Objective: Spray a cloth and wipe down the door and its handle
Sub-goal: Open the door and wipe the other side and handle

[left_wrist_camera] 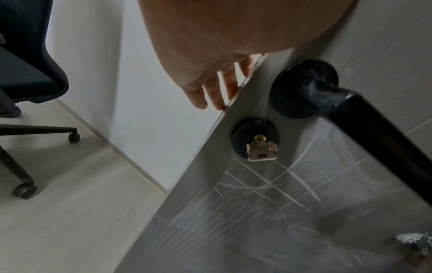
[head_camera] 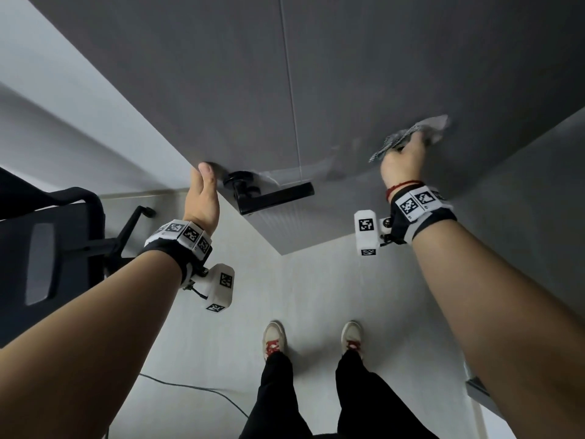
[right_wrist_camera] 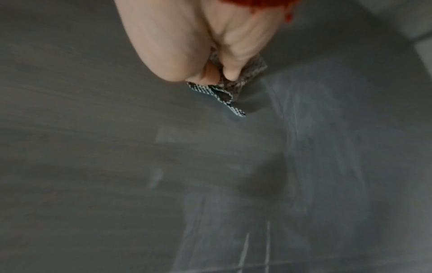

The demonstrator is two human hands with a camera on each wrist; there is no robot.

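A grey door (head_camera: 221, 90) stands ajar in front of me, with a black lever handle (head_camera: 272, 198) near its left edge. My left hand (head_camera: 202, 188) grips that edge just left of the handle, thumb on the front face. In the left wrist view its fingers (left_wrist_camera: 219, 90) reach round behind the edge of the door (left_wrist_camera: 280, 221), beside the handle (left_wrist_camera: 327, 96). My right hand (head_camera: 403, 160) holds a bunched grey checked cloth (head_camera: 411, 134) against the door's right part. In the right wrist view the cloth (right_wrist_camera: 224, 92) sticks out from under the curled fingers (right_wrist_camera: 230, 73).
A key (left_wrist_camera: 261, 149) sits in the black lock below the handle. Wet wipe streaks (left_wrist_camera: 268, 184) cross the door's lower face. A black office chair (head_camera: 47, 248) on castors stands at the left by the white wall. A thin cable (head_camera: 190, 388) lies on the pale floor near my shoes (head_camera: 275, 340).
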